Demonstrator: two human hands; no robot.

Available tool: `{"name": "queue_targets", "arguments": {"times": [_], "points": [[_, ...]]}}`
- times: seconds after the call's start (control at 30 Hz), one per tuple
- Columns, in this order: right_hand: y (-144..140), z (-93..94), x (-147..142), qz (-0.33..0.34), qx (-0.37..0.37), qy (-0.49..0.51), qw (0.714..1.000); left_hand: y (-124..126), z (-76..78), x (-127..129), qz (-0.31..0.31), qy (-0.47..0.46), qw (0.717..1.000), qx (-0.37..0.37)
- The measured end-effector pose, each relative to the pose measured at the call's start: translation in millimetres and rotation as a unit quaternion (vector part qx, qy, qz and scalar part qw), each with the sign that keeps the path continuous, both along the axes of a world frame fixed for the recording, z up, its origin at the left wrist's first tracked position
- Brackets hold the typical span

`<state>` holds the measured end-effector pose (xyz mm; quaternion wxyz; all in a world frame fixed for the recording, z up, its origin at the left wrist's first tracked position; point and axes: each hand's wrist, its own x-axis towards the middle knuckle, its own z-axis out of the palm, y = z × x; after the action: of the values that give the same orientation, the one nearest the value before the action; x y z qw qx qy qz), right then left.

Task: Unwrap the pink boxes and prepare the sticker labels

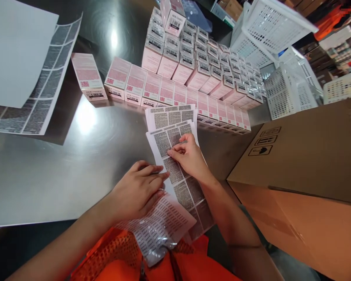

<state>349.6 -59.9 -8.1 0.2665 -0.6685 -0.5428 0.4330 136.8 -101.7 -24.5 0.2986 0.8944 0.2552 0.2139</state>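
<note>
The left hand [139,191] lies flat, fingers together, pressing the near end of a glossy label sheet [175,164] on the brushed-metal worktop [61,168]. The right hand [188,154] pinches one small printed rectangular label [179,136] at the sheet's far part. Beyond both hands stand rows of pink cardboard cartons [193,74]; right of them, a brown corrugated box [307,164].

We are seeing a label sheet [175,156] lying on the desk [61,164] in front of us, with another sheet [171,114] just behind it. Behind those, rows of small boxes [199,74] are standing. A cardboard carton [304,171] is sitting to the right, plastic baskets [280,58] behind it. Far left, a used label sheet [32,93] is lying under a blank paper [14,50].
</note>
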Motion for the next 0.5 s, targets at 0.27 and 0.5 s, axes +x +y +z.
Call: {"name": "queue_targets", "arguments": {"times": [0.27,0.5], "points": [[-1.9,-1.7,1.2,0.007,0.015,0.000,1.000,-0.2,-0.5,1.0,0.004,-0.005,1.000,0.000],[-3.4,1.4,-2.6,0.010,0.020,-0.002,1.000,0.6,-1.2,1.5,0.004,-0.003,1.000,-0.003]]}}
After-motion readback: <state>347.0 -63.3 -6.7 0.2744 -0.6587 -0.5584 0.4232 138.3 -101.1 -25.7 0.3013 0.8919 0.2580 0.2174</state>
